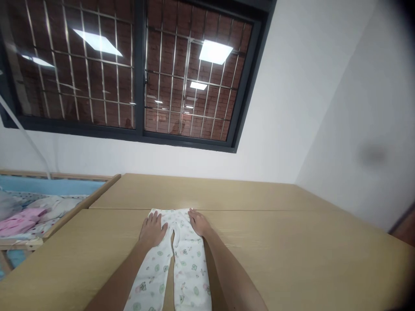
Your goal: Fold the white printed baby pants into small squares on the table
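Note:
A pair of white baby pants (189, 263) with a small green and pink animal print lies spread flat on the tan tabletop (275, 246). Its waistband points away from me and the two legs run toward me, with a gap at the crotch. My left hand (154, 230) rests flat on the upper left side of the pants, fingers extended. At the upper right corner of the waistband lies my right hand (198, 221), its fingers stretched out and touching the cloth edge. Neither hand grips anything.
To the left stands a wooden crib (81, 207) with a blue bumper, holding a pink cloth (22, 221) and pale bedding. A seam crosses the tabletop beyond the waistband. Behind are a white wall (269, 129) and a dark-framed barred window (139, 86).

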A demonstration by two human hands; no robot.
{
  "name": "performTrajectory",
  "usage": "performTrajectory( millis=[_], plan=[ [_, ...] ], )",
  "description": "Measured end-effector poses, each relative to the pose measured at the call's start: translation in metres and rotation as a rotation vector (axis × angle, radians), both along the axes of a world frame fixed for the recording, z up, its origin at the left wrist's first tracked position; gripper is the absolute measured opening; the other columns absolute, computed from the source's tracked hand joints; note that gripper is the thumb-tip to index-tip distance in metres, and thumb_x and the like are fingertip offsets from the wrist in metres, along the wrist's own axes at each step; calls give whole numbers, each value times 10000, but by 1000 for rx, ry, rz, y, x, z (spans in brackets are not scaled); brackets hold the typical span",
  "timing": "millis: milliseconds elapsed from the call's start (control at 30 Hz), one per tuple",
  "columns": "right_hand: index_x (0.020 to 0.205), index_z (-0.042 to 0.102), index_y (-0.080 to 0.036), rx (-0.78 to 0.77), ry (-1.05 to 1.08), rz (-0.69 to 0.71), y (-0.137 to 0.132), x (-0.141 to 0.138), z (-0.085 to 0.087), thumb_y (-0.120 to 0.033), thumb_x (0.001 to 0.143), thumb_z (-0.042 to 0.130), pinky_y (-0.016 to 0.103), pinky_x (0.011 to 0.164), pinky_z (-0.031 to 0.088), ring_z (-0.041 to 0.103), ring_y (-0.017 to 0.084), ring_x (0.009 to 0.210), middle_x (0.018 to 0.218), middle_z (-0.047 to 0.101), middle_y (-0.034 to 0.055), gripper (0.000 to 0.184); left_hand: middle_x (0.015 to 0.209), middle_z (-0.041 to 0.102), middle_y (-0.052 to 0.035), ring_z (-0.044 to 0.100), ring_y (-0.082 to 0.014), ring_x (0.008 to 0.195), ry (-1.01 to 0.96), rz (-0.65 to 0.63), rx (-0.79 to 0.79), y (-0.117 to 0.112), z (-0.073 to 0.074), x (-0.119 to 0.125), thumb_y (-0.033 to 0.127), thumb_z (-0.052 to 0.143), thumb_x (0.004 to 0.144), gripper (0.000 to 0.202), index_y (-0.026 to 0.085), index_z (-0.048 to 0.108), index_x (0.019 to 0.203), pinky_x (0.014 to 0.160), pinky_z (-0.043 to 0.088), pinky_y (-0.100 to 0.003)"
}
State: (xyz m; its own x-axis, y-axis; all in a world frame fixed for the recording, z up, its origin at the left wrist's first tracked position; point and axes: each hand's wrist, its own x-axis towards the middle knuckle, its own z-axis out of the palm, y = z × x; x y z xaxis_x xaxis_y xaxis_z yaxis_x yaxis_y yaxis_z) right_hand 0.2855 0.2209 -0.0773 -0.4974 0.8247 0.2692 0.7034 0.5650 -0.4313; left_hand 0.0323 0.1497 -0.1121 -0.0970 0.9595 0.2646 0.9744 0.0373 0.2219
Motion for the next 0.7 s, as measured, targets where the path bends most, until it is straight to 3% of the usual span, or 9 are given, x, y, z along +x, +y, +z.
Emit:
performTrajectory(
  millis=[300, 400, 567, 700],
  plan=[
    [1333, 695, -141, -88, 175, 29, 12, 6, -6, -232, 952, 472, 390, 1258, 285, 465, 241, 1459, 1507, 554, 120, 451, 1596, 413, -229, 340, -391, 1502, -40, -53, 35, 4, 1, -7, 444, 400, 989, 624, 52, 508, 1463, 1211, 301, -542],
    [1288, 718, -172, -144, 291, -28, 19, 8, -10, -231, 912, 529, 422, 1220, 357, 546, 256, 1390, 1439, 626, 105, 425, 1562, 465, -224, 394, -389, 1471, -52, -62, 54, -1, 9, -7, 426, 406, 991, 590, 68, 527, 1443, 1198, 318, -557],
    [1269, 703, -179, -234, 509, -170, 32, 8, -10, -287, 860, 633, 446, 1075, 512, 669, 269, 1211, 1282, 723, 106, 429, 1466, 575, -187, 460, -328, 1426, -55, -124, 130, -19, 44, 4, 303, 376, 1001, 478, 122, 544, 1410, 1219, 292, -515],
    [1161, 730, -143, -321, 630, -251, 40, 4, -6, -330, 805, 723, 393, 941, 573, 712, 271, 1070, 1168, 749, 128, 401, 1253, 693, -105, 620, -271, 1180, -52, -294, 134, -75, 89, 50, 280, 346, 1014, 369, 199, 666, 1179, 1080, 436, -448]
  ],
)
